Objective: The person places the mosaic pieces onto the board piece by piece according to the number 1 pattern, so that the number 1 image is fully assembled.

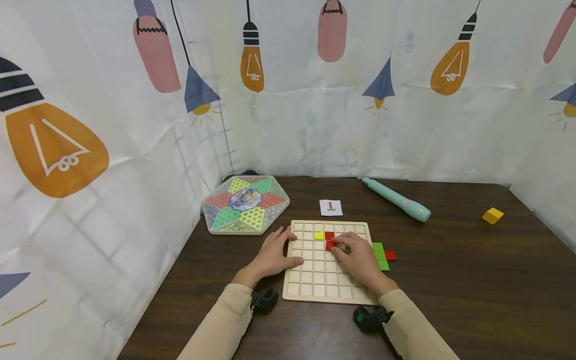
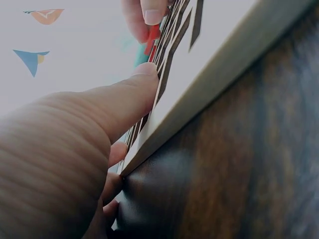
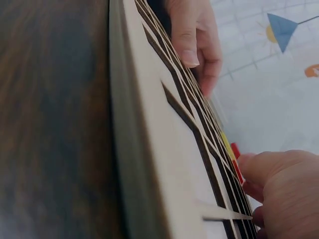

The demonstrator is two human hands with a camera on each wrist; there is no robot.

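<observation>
A pale wooden grid board (image 1: pixel 307 277) lies on the table in front of me. My left hand (image 1: pixel 271 254) rests at its left edge, thumb on the top surface and fingers spread. In the head view my right hand (image 1: pixel 360 257) is over the board's right half. Its thumb and fingertips pinch a small red square tile (image 1: pixel 330 245), which shows tilted in the left wrist view, red tile (image 2: pixel 153 34). Just beyond it, another red tile (image 1: pixel 329 235) sits in the grid beside a yellow tile (image 1: pixel 318 235).
Green tiles (image 1: pixel 378 247) and a red tile (image 1: pixel 390 255) lie at the board's right side. Behind the board is a small printed card (image 1: pixel 330 207). A hexagonal game box (image 1: pixel 225 227) stands back left, a mint-green tube (image 1: pixel 396 199) back right, a yellow block (image 1: pixel 492 215) far right.
</observation>
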